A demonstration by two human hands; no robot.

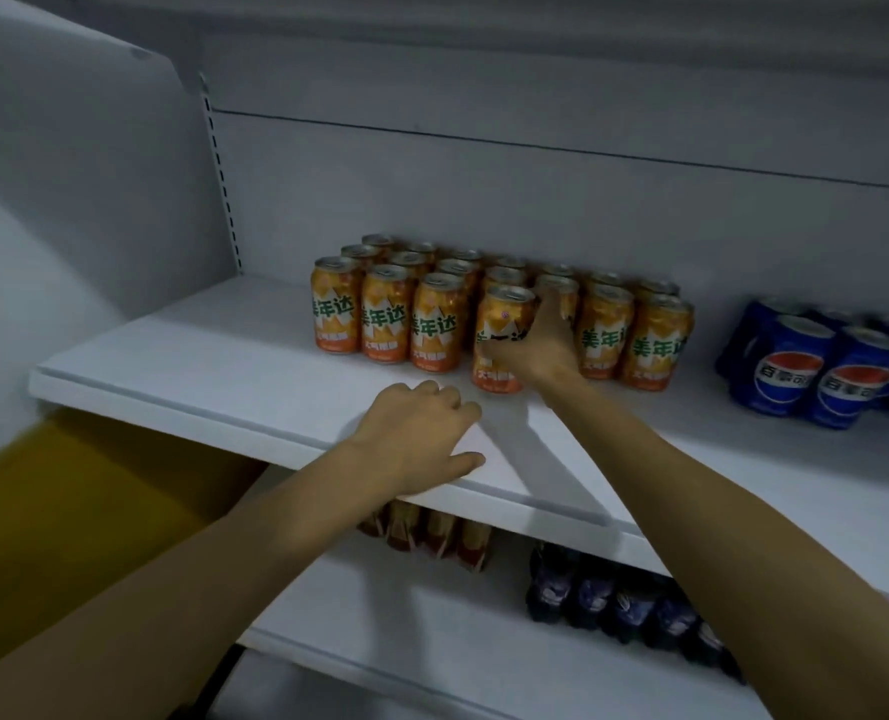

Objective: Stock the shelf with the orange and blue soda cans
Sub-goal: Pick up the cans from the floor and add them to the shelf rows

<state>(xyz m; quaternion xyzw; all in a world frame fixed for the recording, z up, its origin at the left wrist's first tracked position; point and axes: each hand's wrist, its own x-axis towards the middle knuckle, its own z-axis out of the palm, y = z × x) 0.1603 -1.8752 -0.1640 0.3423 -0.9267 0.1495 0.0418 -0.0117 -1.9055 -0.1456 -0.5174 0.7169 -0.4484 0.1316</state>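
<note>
Several orange soda cans stand in rows on the white shelf. My right hand grips one orange can at the front of the block, slightly ahead of its neighbours. Over the shelf's front edge, just left of that can, my left hand rests with its fingers loosely bent and nothing in it. Blue soda cans stand on the same shelf at the right.
The shelf's left part is bare white surface up to the side panel. A lower shelf carries orange-red packs and dark blue bottles or cans. A yellow surface lies at lower left.
</note>
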